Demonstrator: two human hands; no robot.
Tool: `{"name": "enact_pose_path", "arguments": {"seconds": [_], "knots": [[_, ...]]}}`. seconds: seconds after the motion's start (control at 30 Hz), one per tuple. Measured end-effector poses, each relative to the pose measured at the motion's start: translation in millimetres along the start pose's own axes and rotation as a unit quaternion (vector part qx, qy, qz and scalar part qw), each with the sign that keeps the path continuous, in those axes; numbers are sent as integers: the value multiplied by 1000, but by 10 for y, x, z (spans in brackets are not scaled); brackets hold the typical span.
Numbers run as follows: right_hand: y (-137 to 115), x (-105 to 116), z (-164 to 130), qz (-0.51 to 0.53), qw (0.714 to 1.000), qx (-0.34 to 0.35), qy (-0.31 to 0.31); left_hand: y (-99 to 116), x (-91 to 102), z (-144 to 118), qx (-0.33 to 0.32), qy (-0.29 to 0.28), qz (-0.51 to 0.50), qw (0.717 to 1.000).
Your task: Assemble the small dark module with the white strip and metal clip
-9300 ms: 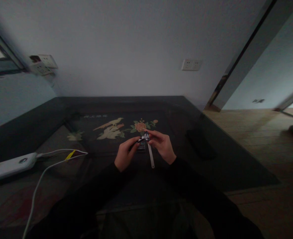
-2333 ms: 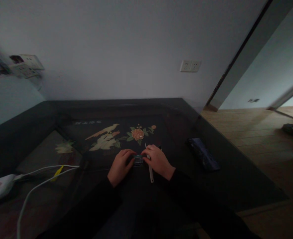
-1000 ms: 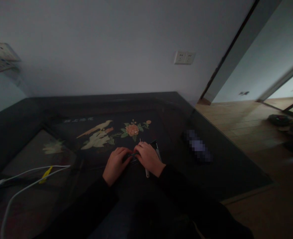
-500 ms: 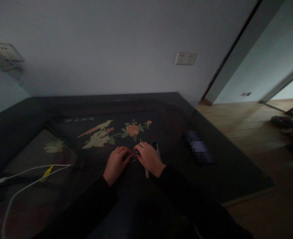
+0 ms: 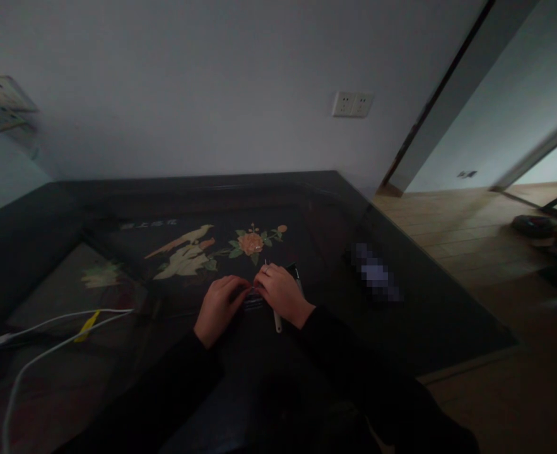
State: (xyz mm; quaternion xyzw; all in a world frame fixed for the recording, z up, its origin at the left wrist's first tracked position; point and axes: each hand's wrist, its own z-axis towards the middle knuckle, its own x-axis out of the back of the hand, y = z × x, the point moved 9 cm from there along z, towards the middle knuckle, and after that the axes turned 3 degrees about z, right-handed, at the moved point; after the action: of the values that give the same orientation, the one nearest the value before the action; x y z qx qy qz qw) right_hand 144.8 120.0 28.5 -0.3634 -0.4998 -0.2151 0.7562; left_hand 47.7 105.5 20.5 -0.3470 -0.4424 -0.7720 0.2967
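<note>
Left hand (image 5: 219, 307) and right hand (image 5: 282, 294) press together on a small dark ridged object (image 5: 254, 299) lying on the dark glass tabletop (image 5: 448, 315). Fingers curled onto it; grip unclear. A slim white tool (image 5: 277, 323) protrudes beneath the right hand. Fitting step apparently underway; steady pressure needed.

Between my fingertips lies a small dark ribbed block (image 5: 253, 300), flat on the black glass-topped table (image 5: 424, 302), just below its painted orange flower (image 5: 250, 242)

Single head cam, looks forward and down over dark table (image 5: 429, 296); hands at frame centre, wall across top.
</note>
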Motion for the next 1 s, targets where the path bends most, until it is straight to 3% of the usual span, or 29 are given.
{"name": "enact_pose_path", "arguments": {"seconds": [0.4, 0.6, 0.73, 0.83, 1.0], "knots": [[-10, 246, -118, 92, 995, 20, 27, -24, 106, -59, 74, 13, -104, 992], [33, 409, -153, 217, 974, 13, 62, -81, 134, -79, 143, 0, -215, 966], [-49, 501, -168, 321, 944, 39, 67, -132, 44, -139, 226, -32, -347, 910], [-124, 549, -189, 370, 924, 60, 76, -75, -31, -182, 259, -34, -463, 847], [-210, 604, -224, 377, 918, 86, 89, 99, -195, -246, 296, -68, -597, 742]]}}
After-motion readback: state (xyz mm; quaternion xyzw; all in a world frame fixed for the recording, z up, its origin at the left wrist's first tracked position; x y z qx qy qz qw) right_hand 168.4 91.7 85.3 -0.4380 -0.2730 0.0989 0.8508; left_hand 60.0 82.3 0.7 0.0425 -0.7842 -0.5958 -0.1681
